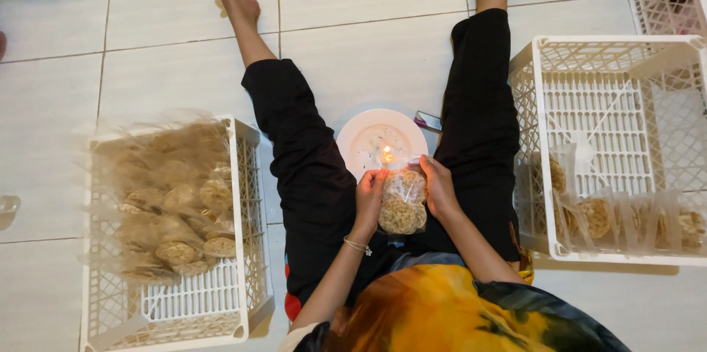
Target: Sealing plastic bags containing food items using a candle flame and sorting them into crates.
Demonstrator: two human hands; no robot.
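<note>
- 2 hands, 1 bag: left hand (369,197) & right hand (439,188) both grip the small clear plastic bag of round brown crackers (402,203) by its sides, at the centre betw. the legs.
- 1 round white plate (361,138) w/ 1 small lit candle flame (386,155), at 12 o'clock of the bag, flame touching the bag top.
- 2 white plastic lattice crates: left crate (247,197) at 9 o'clock, piled w/ many filled bags; right crate (541,109) at 3 o'clock, approx. 5 bags along its near wall.
</note>
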